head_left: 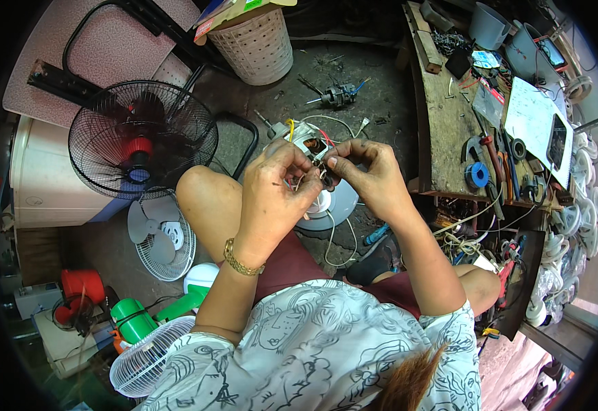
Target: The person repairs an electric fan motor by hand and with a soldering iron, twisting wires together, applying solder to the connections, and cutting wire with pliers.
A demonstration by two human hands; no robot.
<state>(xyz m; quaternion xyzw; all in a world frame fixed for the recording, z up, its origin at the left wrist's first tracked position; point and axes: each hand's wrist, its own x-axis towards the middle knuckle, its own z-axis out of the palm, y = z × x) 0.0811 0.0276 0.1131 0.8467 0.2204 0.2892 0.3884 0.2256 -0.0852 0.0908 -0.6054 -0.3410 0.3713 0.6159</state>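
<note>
An electric fan's motor (308, 132) with its copper winding (314, 145) exposed sits between my knees, above a round pale grey base (344, 200). Thin wires, one yellow and one red, come out around it. My left hand (276, 179) is closed in a pinch on a thin wire at the near side of the motor. Close against it, my right hand (369, 172) pinches with thumb and forefinger; what lies between them is small, dark and mostly hidden. A pale cord (332, 236) hangs down over the base to the floor.
A black fan cage (141, 137) and a white fan (164, 236) stand at left. On the floor ahead lies a loose motor (338, 94), near a woven basket (254, 48). The wooden workbench (442, 161) at right carries pliers, blue wire spool (477, 175) and papers.
</note>
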